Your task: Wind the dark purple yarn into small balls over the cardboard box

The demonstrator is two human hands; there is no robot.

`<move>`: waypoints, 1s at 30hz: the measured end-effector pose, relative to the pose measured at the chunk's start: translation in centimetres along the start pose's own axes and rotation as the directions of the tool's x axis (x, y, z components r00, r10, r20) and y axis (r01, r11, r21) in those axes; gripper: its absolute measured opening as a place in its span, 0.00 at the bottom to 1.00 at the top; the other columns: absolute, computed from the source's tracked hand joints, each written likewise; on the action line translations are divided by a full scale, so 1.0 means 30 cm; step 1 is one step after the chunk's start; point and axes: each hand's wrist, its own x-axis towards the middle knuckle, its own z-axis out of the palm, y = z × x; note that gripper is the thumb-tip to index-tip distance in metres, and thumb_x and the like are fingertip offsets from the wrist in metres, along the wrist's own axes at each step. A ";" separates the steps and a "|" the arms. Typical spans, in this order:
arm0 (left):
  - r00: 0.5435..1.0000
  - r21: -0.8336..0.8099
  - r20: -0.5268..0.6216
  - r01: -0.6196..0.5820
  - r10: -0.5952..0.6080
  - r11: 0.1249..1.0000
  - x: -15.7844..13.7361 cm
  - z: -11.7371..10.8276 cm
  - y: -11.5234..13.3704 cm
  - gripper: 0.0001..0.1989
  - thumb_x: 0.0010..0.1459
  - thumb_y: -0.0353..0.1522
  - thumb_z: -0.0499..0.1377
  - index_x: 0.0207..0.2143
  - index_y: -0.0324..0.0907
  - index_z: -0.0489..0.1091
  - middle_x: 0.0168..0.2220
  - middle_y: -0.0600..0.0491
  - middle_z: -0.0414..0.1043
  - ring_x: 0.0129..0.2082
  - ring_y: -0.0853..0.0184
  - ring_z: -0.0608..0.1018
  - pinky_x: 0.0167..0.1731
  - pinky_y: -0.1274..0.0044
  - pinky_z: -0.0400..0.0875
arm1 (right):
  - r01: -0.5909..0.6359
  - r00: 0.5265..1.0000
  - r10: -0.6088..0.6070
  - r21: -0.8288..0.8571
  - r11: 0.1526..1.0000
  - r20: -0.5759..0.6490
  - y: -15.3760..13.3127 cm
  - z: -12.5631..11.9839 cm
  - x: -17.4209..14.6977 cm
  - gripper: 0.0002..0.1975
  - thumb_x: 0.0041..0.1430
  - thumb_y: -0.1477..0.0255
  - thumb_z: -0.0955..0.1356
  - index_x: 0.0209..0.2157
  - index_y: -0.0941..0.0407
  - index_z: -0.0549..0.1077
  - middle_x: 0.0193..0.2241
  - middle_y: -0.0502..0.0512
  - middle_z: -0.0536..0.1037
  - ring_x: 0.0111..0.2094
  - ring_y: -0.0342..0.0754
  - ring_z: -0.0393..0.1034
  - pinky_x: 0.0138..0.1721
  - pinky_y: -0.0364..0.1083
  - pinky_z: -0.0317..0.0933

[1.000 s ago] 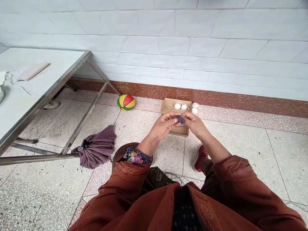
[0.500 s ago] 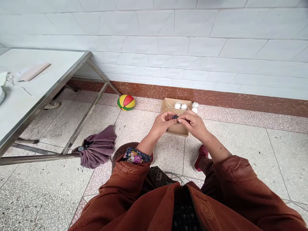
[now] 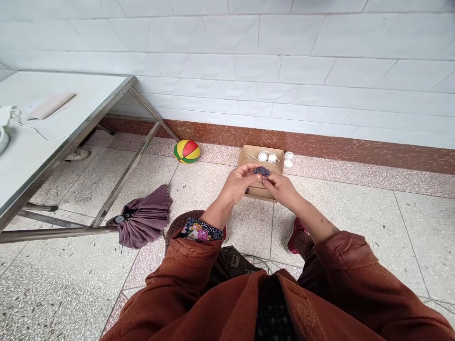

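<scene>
Between my hands is a small dark grey-blue piece of gathered, crumpled cloth [image 3: 262,171]. My left hand [image 3: 243,181] pinches it from the left, thumb below and fingers behind. From the right, my right hand [image 3: 280,186] grips its lower edge with thumb and forefinger; the fingertips partly cover it. Both hands are above an open cardboard box [image 3: 261,192] on the floor. In the back of the box lie two white balls of string [image 3: 267,156]. A small dark thing [image 3: 247,191] shows by my left wrist; its kind is unclear.
Two more white balls [image 3: 288,159] stand right of the box. A colourful ball [image 3: 186,151] rests near the wall. A folded purple umbrella [image 3: 145,218] lies by the metal-framed table [image 3: 95,90] at left. My red shoes are below.
The right hand has shifted slightly down, and more of the dark cloth shows above the fingers. A small dark thing now shows by my left wrist.
</scene>
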 end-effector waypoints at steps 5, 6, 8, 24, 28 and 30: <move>0.994 0.180 -0.105 -0.019 0.038 0.984 0.013 -0.023 -0.005 0.17 0.50 0.33 0.74 0.42 0.41 0.79 0.39 0.53 0.83 0.37 0.69 0.80 0.44 0.74 0.74 | 0.125 0.986 -0.122 -0.018 0.992 0.111 -0.051 -0.021 -0.006 0.10 0.75 0.67 0.65 0.40 0.51 0.77 0.35 0.52 0.81 0.35 0.48 0.75 0.40 0.47 0.68; 0.995 0.212 -0.093 -0.006 0.026 0.977 0.014 -0.025 -0.006 0.16 0.50 0.32 0.74 0.42 0.41 0.78 0.38 0.53 0.82 0.37 0.70 0.80 0.43 0.74 0.73 | 0.152 0.982 -0.149 -0.017 0.988 0.116 -0.057 -0.030 -0.003 0.10 0.76 0.66 0.66 0.40 0.51 0.77 0.35 0.52 0.81 0.36 0.48 0.75 0.41 0.48 0.68; 0.998 0.252 -0.060 0.009 0.006 0.968 0.014 -0.025 -0.009 0.17 0.49 0.32 0.74 0.42 0.41 0.77 0.38 0.53 0.82 0.35 0.71 0.79 0.42 0.75 0.72 | 0.177 0.980 -0.174 -0.033 0.984 0.095 -0.059 -0.046 0.003 0.10 0.76 0.65 0.66 0.39 0.50 0.78 0.35 0.52 0.80 0.36 0.49 0.75 0.41 0.48 0.68; 1.000 0.008 0.008 0.027 -0.027 1.000 -0.005 0.002 0.006 0.22 0.50 0.33 0.74 0.49 0.44 0.78 0.41 0.55 0.77 0.40 0.70 0.77 0.46 0.74 0.71 | 0.067 0.997 -0.071 -0.089 0.994 -0.044 0.009 -0.015 0.007 0.10 0.74 0.68 0.66 0.36 0.51 0.77 0.32 0.52 0.79 0.34 0.50 0.73 0.38 0.49 0.67; 0.992 0.157 -0.122 0.000 0.020 0.988 0.011 -0.018 -0.004 0.22 0.47 0.29 0.72 0.47 0.43 0.76 0.37 0.58 0.74 0.34 0.73 0.74 0.41 0.76 0.68 | 0.153 0.988 -0.154 -0.060 0.986 -0.005 -0.029 -0.017 -0.010 0.10 0.75 0.66 0.67 0.39 0.51 0.79 0.36 0.54 0.82 0.38 0.51 0.76 0.42 0.50 0.70; 0.993 0.239 -0.113 0.011 0.016 0.971 0.012 -0.019 -0.004 0.24 0.46 0.28 0.72 0.48 0.43 0.75 0.35 0.59 0.73 0.32 0.74 0.72 0.38 0.76 0.66 | 0.177 0.983 -0.180 -0.063 0.982 -0.032 -0.039 -0.033 -0.008 0.10 0.75 0.65 0.67 0.40 0.50 0.80 0.36 0.54 0.81 0.38 0.51 0.75 0.42 0.50 0.70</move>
